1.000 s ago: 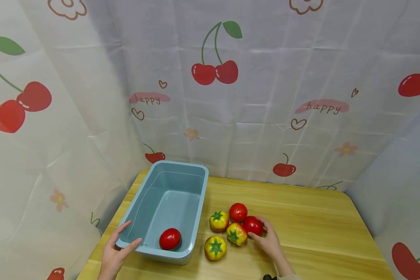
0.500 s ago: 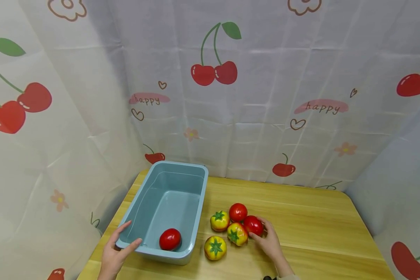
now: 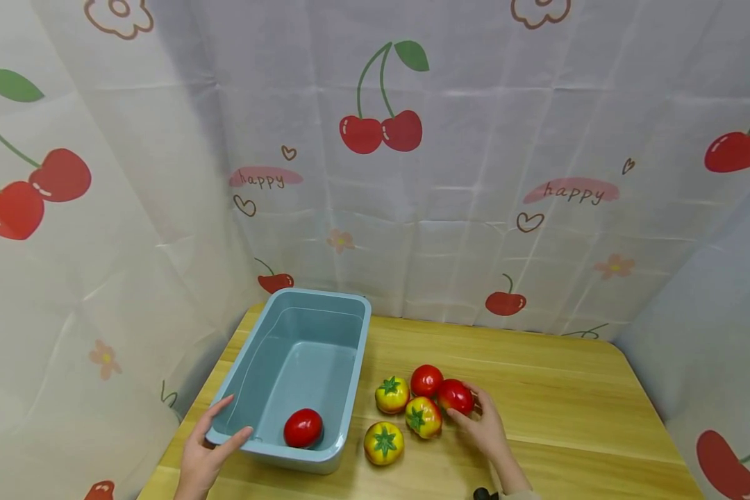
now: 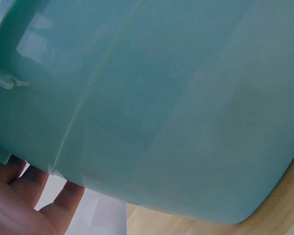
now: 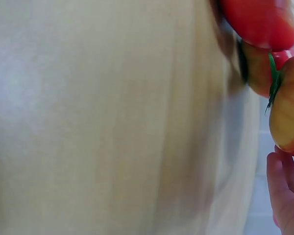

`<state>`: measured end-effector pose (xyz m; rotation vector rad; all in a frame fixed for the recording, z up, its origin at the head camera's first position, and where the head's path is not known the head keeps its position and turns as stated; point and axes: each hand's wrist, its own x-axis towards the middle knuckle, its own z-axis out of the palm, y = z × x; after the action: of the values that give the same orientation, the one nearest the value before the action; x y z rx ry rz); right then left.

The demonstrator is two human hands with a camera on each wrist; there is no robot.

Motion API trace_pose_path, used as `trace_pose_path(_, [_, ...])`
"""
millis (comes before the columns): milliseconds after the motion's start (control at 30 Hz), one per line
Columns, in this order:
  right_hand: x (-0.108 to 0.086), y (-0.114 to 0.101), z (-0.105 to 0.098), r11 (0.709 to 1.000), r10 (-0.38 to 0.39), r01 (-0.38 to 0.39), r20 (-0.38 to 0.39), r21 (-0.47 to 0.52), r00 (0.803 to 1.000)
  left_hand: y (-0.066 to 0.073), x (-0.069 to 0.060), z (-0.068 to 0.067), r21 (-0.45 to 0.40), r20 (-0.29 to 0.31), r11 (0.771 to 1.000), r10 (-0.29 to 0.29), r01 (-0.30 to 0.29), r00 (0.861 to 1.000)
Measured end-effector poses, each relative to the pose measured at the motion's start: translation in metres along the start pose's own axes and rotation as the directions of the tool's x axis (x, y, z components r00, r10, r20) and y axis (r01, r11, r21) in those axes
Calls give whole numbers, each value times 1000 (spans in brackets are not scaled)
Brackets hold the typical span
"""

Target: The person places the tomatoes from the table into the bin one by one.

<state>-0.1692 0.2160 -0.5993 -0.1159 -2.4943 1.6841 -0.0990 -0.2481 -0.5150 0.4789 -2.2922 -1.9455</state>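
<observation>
A red toy tomato point(image 3: 455, 396) lies at the right of a small cluster, and my right hand point(image 3: 484, 427) grips it between thumb and fingers. Touching or close to it are another red tomato point(image 3: 426, 380) and a yellow-red tomato point(image 3: 423, 417) with a green leaf top. Two more yellow ones sit to the left, one behind point(image 3: 392, 394) and one in front point(image 3: 384, 444). My left hand point(image 3: 205, 455) holds the near-left corner of a blue-grey plastic bin point(image 3: 348, 410); in the left wrist view, fingers point(image 4: 68, 200) reach its outer wall. One red tomato point(image 3: 303, 428) lies inside the bin.
The wooden table point(image 3: 569, 403) extends to the right of the tomatoes. Cherry-print curtains point(image 3: 450, 229) hang behind it and on both sides. A small black object point(image 3: 482, 494) shows by the right sleeve at the lower edge.
The red tomato in my right hand has shifted slightly up and right and tilted. The right hand moved with it. The left hand and the bin have stayed in place.
</observation>
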Motion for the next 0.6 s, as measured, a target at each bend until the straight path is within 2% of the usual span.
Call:
trace_pose_path(400, [3, -14, -4, 998, -62, 62, -7, -2, 998, -1, 0, 0, 10, -3, 1000, -3, 3, 1000])
trace_pose_path(600, [4, -26, -5, 997, -80, 80, 8, 14, 997, -3, 1, 0, -2, 3, 1000, 19, -19, 1000])
